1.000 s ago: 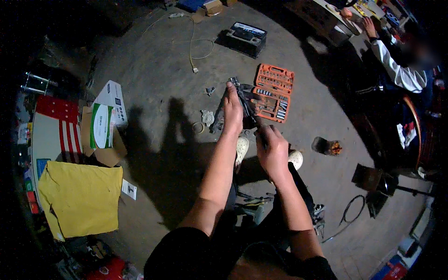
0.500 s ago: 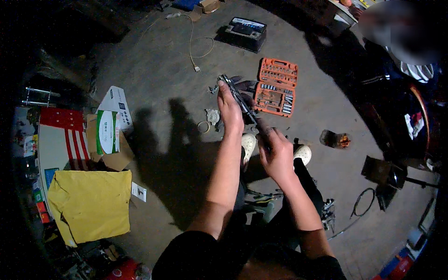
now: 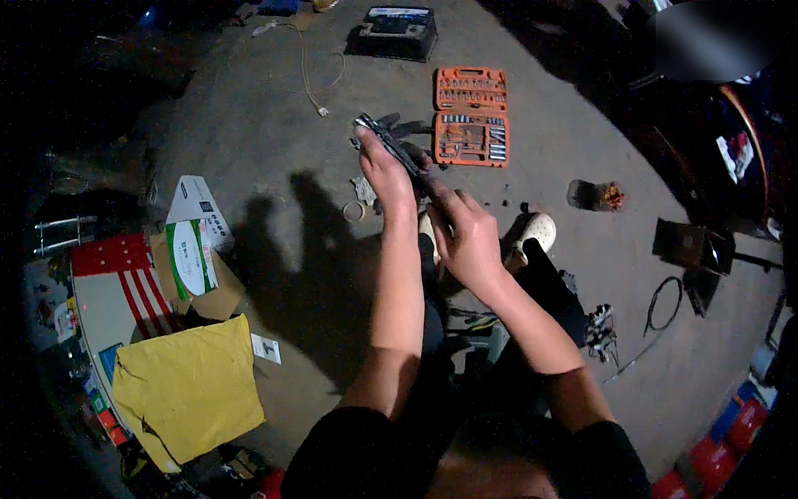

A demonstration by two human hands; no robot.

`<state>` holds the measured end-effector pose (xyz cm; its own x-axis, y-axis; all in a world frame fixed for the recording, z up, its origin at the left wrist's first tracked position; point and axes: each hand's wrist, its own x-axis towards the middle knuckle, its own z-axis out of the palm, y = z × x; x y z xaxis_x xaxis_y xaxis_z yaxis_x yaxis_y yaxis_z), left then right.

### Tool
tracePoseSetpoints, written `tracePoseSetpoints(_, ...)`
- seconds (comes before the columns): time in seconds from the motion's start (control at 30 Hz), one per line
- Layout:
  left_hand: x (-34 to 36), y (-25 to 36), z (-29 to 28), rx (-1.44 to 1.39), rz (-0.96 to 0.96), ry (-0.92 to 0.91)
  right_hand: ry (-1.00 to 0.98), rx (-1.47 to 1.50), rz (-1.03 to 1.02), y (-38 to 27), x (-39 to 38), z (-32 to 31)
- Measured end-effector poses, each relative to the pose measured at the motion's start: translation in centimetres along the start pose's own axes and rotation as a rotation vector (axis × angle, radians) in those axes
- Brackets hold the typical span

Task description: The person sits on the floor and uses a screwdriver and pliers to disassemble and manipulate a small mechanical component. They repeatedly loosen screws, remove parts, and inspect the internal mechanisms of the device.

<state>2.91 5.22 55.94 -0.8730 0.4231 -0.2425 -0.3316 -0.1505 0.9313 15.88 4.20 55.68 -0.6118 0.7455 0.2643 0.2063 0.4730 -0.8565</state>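
Seen from above, in a dim workshop: bare forearms stretched out over a grey concrete floor [image 3: 573, 125]. Holds a long, narrow, dark part [image 3: 392, 148] in the left hand [image 3: 387, 176], at the centre of the scene, slanting from far left to near right. Pinches it between the left thumb, laid along its left side, and darkened fingers showing beyond its right side. Has the right hand [image 3: 471, 241] curled at its near end, fingers dark and partly hidden; cannot tell their exact grip, touching or pinching.

Just beyond, to the right: an open orange tool case [image 3: 472, 110] with rows of sockets. Farther off: a black battery [image 3: 395, 32] and, to its left, a pale cable [image 3: 322, 111] ending in a plug. Left of the wrists: a ring-shaped roll [image 3: 354, 211]. Below, on the feet: cream clogs [image 3: 540, 230].

At the left: a green-and-white box [image 3: 194, 259] and, nearer, a large yellow sheet-like bag [image 3: 193, 391]. Toward the right: a clear container [image 3: 611, 196] with orange contents and, nearer, a loop of black cable [image 3: 663, 304].
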Motion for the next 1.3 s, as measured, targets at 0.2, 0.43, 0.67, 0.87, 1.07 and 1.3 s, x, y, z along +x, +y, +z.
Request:
tracePoseSetpoints(0.2, 0.4, -1.2, 0.0, 0.045, 0.042, -0.023, -0.015, -0.343, -0.003, -0.1, -0.3, -0.1)
tracePoseSetpoints(0.43, 0.1, -1.3, 0.1, 0.036, 0.034, -0.060, 0.056, -0.416, -0.095, 0.9, -0.3, -0.1)
tracePoseSetpoints(0.67, 0.7, -1.0, -0.9, -0.039, 0.035, 0.005, -0.047, 0.012, 0.043, -0.4, 0.4, -1.1)
tracePoseSetpoints(0.87, 0.6, -1.6, -0.5, 0.052, 0.131, 0.001, 0.008, 0.047, 0.050, -0.3, 0.0, -0.5)
tracePoseSetpoints(1.07, -0.1, -1.4, 0.3, -0.050, 0.026, 0.018, -0.040, -0.247, 0.045, -0.1, 0.2, -1.1)
tracePoseSetpoints(1.3, -0.5, -1.0, 0.3, -0.058, -0.050, -0.016, -0.061, -0.456, -0.063, 0.7, 0.2, -1.1)
